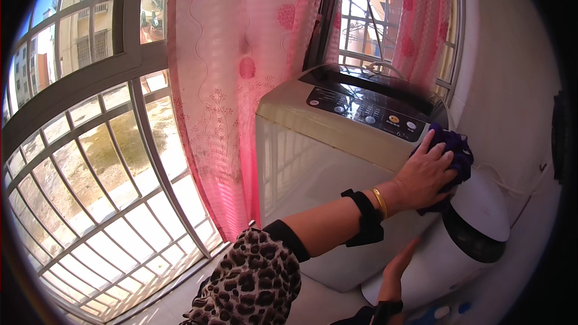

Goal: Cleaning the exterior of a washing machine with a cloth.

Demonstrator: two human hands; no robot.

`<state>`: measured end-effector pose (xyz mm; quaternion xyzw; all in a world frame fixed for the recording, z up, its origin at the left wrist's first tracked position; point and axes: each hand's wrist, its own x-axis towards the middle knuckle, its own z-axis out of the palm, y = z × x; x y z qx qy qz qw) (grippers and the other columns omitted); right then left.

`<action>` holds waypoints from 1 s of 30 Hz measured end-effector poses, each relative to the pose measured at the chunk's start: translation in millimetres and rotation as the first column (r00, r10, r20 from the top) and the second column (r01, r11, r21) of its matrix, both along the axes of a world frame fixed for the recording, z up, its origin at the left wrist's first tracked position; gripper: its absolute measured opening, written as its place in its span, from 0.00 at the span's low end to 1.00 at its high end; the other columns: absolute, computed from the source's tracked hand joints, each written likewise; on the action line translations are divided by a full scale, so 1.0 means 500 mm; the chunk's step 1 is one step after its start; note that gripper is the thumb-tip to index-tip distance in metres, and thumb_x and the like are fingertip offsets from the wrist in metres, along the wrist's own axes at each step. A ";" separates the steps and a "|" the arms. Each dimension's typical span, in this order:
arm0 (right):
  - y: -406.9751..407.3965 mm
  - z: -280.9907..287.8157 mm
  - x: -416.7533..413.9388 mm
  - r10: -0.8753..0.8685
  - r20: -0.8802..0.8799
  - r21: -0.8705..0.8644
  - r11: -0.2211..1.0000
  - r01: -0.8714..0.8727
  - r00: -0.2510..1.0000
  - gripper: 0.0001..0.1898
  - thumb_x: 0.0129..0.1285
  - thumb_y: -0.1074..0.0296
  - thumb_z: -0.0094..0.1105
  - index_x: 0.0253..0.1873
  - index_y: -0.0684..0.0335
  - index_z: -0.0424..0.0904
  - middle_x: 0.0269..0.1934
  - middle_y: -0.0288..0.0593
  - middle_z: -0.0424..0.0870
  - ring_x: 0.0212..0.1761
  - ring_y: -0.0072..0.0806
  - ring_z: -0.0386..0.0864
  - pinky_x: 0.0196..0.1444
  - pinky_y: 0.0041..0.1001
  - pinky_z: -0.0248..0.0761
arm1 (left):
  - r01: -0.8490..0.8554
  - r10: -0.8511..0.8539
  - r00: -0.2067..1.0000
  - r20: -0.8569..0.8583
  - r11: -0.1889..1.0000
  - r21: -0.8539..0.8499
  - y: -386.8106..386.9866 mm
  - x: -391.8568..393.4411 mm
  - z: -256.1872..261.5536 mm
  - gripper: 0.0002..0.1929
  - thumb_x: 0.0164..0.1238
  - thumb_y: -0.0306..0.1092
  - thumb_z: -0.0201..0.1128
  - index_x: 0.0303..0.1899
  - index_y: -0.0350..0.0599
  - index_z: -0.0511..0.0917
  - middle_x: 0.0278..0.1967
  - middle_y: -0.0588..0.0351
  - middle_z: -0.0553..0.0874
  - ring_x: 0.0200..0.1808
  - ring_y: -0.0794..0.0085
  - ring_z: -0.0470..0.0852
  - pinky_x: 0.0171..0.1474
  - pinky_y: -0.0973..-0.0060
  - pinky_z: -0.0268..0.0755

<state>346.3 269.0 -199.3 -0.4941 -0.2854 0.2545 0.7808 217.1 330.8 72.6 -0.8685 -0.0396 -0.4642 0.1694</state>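
My left hand [424,174] presses a bunched dark purple cloth [451,155] against the front right top corner of a top-loading washing machine [325,162]. Its fingers spread over the cloth, which hides that corner. The machine's dark control panel [361,110] has several round buttons and bears writing. Lower down, my right hand [399,259] is extended near the machine's front and a white rounded appliance [420,271]. I see nothing in it, and cannot tell whether it touches the appliance.
A pink patterned curtain [221,95] hangs left of the machine, beside a barred window [95,158]. Behind the machine stands another window [365,13]. A wall [505,63] rises on the right. Pale cable [496,178] runs near the appliance's lid [481,203]. Small blue objects [464,308] lie low at the right.
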 end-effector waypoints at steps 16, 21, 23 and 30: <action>0.022 -0.020 -0.018 0.094 -0.029 0.029 0.995 -0.093 0.995 0.39 0.71 0.39 0.34 0.74 0.61 0.39 0.74 0.42 0.44 0.75 0.33 0.45 0.73 0.34 0.38 | -0.246 0.721 0.371 0.585 0.684 -0.687 0.290 -0.444 -0.229 0.30 0.70 0.37 0.48 0.69 0.38 0.51 0.67 0.33 0.55 0.68 0.37 0.52 0.71 0.50 0.39; 0.018 -0.065 0.023 0.009 0.122 -0.051 0.999 -0.003 0.993 0.38 0.71 0.40 0.32 0.74 0.61 0.38 0.75 0.43 0.41 0.76 0.33 0.42 0.74 0.33 0.35 | -0.283 0.558 0.684 0.471 0.797 -0.533 0.105 -0.193 -0.277 0.38 0.57 0.36 0.52 0.70 0.40 0.50 0.68 0.40 0.54 0.67 0.26 0.42 0.69 0.39 0.27; 0.023 -0.071 0.016 -0.008 0.224 -0.085 0.996 0.028 0.975 0.37 0.72 0.41 0.31 0.74 0.61 0.37 0.75 0.43 0.40 0.76 0.33 0.41 0.74 0.33 0.34 | -0.357 0.442 0.845 0.302 0.886 -0.297 0.038 -0.109 -0.300 0.30 0.50 0.43 0.66 0.59 0.52 0.74 0.56 0.43 0.67 0.66 0.30 0.50 0.64 0.30 0.33; -0.009 0.061 -0.046 0.109 0.031 -0.013 0.994 -0.108 0.994 0.35 0.73 0.44 0.32 0.74 0.60 0.39 0.73 0.41 0.45 0.74 0.31 0.45 0.73 0.31 0.40 | -0.048 0.046 0.999 -0.022 0.993 -0.111 -0.044 0.013 -0.151 0.09 0.48 0.42 0.67 0.31 0.55 0.82 0.67 0.59 0.65 0.71 0.56 0.55 0.65 0.37 0.41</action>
